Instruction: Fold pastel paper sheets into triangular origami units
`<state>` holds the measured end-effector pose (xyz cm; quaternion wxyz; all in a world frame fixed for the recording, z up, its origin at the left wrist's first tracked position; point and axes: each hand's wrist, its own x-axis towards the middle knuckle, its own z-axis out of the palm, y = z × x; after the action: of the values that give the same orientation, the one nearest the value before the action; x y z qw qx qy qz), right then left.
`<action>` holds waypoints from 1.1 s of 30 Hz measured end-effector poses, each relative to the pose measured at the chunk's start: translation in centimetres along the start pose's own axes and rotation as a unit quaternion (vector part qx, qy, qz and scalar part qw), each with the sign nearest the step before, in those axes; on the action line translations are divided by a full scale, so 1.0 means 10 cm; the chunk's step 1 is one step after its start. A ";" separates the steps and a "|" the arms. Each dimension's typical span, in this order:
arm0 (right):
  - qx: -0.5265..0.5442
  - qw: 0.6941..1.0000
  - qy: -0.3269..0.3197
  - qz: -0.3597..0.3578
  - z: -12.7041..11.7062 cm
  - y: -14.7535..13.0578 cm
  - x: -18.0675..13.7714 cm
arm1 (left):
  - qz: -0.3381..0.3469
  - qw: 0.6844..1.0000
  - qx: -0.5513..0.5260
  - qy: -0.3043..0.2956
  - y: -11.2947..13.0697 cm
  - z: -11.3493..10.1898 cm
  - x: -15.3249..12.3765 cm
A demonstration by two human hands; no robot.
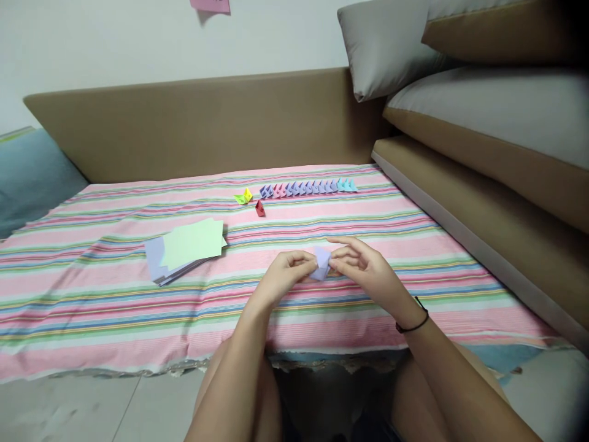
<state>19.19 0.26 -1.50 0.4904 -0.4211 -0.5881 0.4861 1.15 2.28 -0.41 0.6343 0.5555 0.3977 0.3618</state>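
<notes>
A small lavender folded paper piece [321, 263] is pinched between both of my hands above the striped cloth [115, 307]. My left hand [288, 272] grips its left side with fingers closed. My right hand [363, 263] pinches its right side, other fingers curled; a black band circles that wrist. Farther back lies a row of finished small paper boats [307, 188] in purple, pink and blue, with a yellow-green boat [243, 196] and a red boat [260, 209] beside it.
A stack of pastel paper sheets [188, 248], pale green on top, lies to the left. A brown padded backrest [207, 123] runs behind. Stacked brown-and-grey cushions [488, 147] stand at right, a grey pillow [391, 46] above, a teal cushion [32, 175] at left.
</notes>
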 end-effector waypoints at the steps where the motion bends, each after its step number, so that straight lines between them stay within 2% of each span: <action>1: 0.003 1.000 0.004 0.002 0.01 0.00 0.00 | -0.004 1.000 0.008 -0.006 0.00 0.01 0.00; 4: 0.024 0.999 0.027 -0.003 0.04 -0.01 -0.01 | -0.002 1.000 0.004 -0.006 -0.02 0.03 0.00; 9: 0.042 0.997 0.060 -0.002 0.08 -0.03 -0.02 | 0.084 0.996 -0.015 0.030 -0.04 0.07 0.03; 14: 0.056 0.995 0.084 0.007 0.11 -0.04 -0.04 | 0.101 0.993 -0.011 0.055 -0.02 0.11 0.04; 18: 0.061 0.995 0.074 0.000 0.11 -0.03 -0.05 | 0.150 0.985 0.025 0.082 -0.06 0.11 0.06; 21: 0.042 0.996 0.066 -0.033 0.12 -0.03 -0.06 | 0.169 0.979 0.038 0.110 -0.09 0.10 0.08; 26: 0.028 0.994 0.071 -0.074 0.16 -0.08 -0.08 | 0.147 0.985 -0.046 0.078 -0.12 0.13 0.10; 29: 0.035 0.994 0.065 -0.084 0.20 -0.11 -0.10 | 0.138 0.980 -0.112 0.083 -0.17 0.16 0.12; 33: 0.049 0.994 0.049 -0.081 0.27 -0.11 -0.12 | 0.158 0.971 -0.148 0.100 -0.21 0.21 0.15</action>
<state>16.72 -1.57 -0.75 0.5761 -0.3711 -0.5712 0.4518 3.69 2.46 -2.55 0.6014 0.4722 0.3087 0.5658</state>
